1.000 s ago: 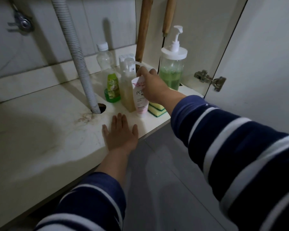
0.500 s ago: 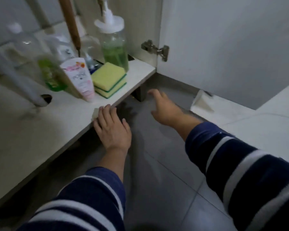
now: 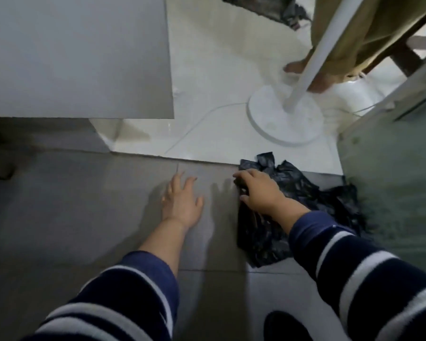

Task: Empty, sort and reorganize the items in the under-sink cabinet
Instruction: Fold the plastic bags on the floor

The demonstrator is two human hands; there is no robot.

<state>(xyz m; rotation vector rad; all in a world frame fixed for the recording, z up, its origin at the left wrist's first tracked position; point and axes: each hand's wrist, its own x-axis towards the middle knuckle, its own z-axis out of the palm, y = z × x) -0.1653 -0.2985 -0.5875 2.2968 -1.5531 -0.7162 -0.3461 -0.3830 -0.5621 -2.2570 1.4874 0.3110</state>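
Note:
A crumpled black plastic bag lies on the grey floor tiles at the right. My right hand rests on its left part, with the fingers curled over the bag's near edge and gripping it. My left hand lies flat on the grey tiles to the left of the bag, fingers spread and holding nothing. The cabinet shelf and its bottles are out of view.
The open grey cabinet door fills the upper left. A white fan base with its pole and cord stands on the white tiles beyond the bag. Another person's bare feet are behind it. A frosted glass panel borders the right.
My view swung right, from the cabinet shelf to the floor. My right hand let go of the white tube and reached the black bag. My left hand left the shelf edge for the floor.

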